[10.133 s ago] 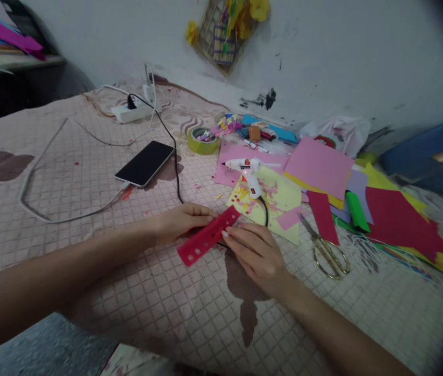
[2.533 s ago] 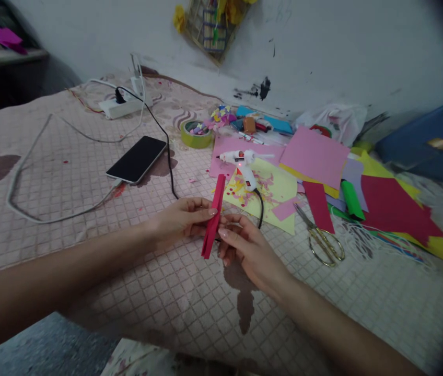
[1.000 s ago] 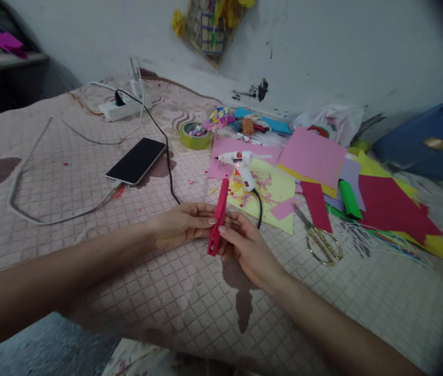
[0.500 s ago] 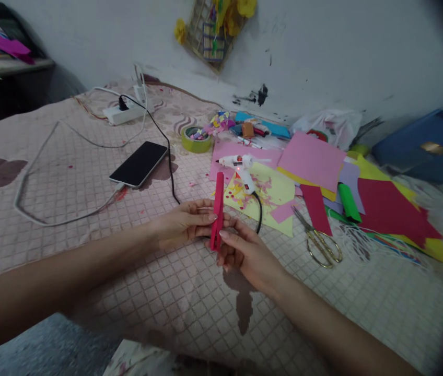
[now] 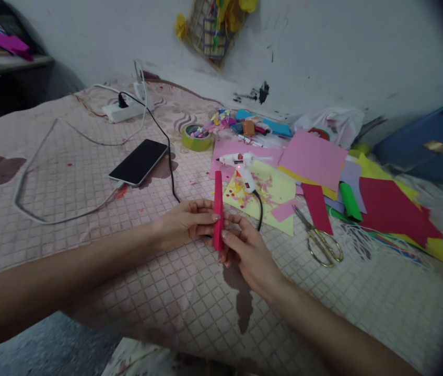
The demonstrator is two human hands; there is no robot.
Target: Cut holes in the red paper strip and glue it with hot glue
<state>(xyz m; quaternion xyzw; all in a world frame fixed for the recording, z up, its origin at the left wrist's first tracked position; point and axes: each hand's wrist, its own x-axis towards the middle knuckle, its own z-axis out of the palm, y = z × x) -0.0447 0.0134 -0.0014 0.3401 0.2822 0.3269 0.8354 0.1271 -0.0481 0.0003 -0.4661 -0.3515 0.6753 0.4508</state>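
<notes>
A narrow folded strip of red paper (image 5: 218, 196) stands upright, its long side pointing away from me, between my hands. My left hand (image 5: 184, 222) pinches its left side, thumb on top and fingers partly hidden behind. From the other side my right hand (image 5: 247, 248) grips the lower part of the strip with thumb and curled fingers. Just beyond the strip, a white glue gun (image 5: 245, 172) with a small red light lies on a pale yellow sheet (image 5: 280, 190) strewn with paper scraps. Gold-handled scissors (image 5: 319, 240) rest to the right of my right hand.
A phone (image 5: 139, 163) on a white cable lies left, near a power strip (image 5: 123, 110). Green tape (image 5: 196, 138) sits farther back. Coloured sheets (image 5: 315, 162), a green roll (image 5: 350, 201) and white string (image 5: 358, 241) spread over the right side. The glue gun's black cord trails behind my hands.
The red strip has turned slightly in my fingers, so its near end with the open folds no longer shows. Both hands keep almost the same place and grip.
</notes>
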